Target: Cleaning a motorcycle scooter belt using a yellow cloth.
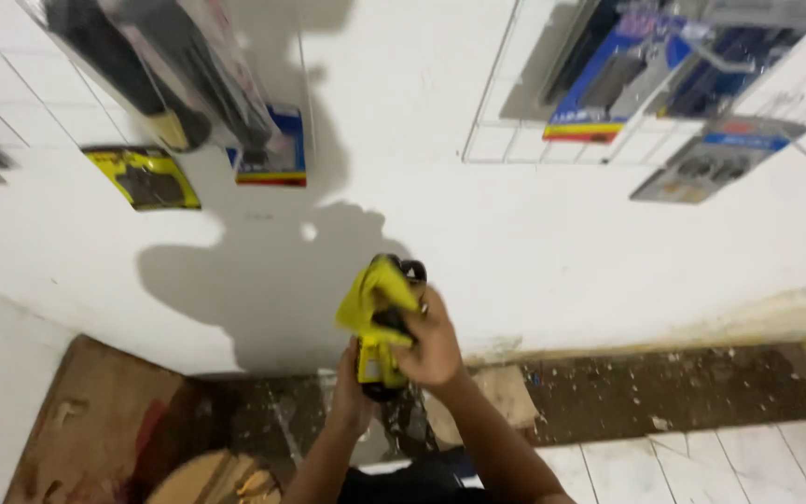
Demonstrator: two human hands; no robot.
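Hands (394,359) gripping yellow packet (377,308), white wall (403,112), hanging packaged goods (608,84) above

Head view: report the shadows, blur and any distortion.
Head view: hard light from behind throws a dark shadow on the white wall; the packaged tools hanging above are smeared by motion blur; wall edges bow from the wide lens; both hands, right hand, stay fairly sharp.
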